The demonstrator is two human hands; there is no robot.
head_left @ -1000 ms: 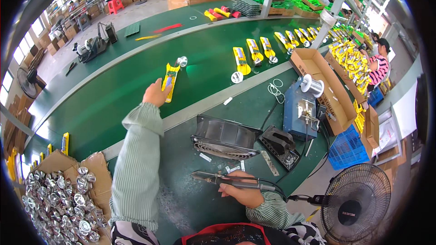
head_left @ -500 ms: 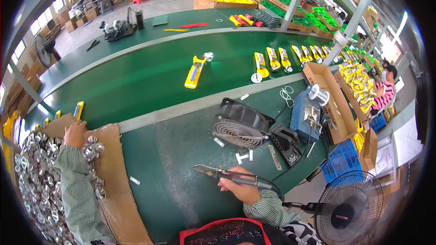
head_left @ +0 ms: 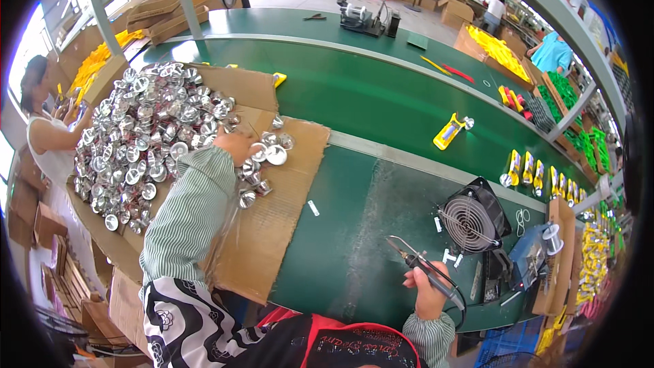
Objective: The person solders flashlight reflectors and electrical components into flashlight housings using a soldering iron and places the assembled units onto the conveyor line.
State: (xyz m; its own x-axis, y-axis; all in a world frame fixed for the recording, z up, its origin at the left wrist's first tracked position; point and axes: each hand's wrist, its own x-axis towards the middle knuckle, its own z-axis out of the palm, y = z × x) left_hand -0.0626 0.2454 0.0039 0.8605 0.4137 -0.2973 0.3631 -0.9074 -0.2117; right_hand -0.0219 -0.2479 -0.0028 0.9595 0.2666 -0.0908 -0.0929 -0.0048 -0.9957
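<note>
My left hand [head_left: 236, 147] reaches into the edge of a heap of silvery cup-shaped lamp reflectors [head_left: 153, 129], its fingers apart and partly hidden. A few loose reflectors [head_left: 276, 155] lie beside it on a flattened cardboard sheet [head_left: 293, 191]. In my right hand [head_left: 430, 292] is a soldering iron [head_left: 436, 281], gripped by its handle, with its tip pointing up and left above the green bench [head_left: 327, 252]. Small white pieces [head_left: 449, 257] lie beyond that hand. Another white piece [head_left: 313, 208] rests near the cardboard's edge.
A black fan with a round grille [head_left: 470, 221] stands right of centre, next to a blue soldering unit [head_left: 530, 252] and a solder spool [head_left: 552, 238]. Behind, a green conveyor [head_left: 381, 105] carries yellow lamp bodies [head_left: 449, 131]. A co-worker [head_left: 58, 123] sits at far left.
The view has swung left, bringing the reflector heap inward. My left hand has moved from the heap's far edge to the loose reflectors. My right hand still holds the soldering iron.
</note>
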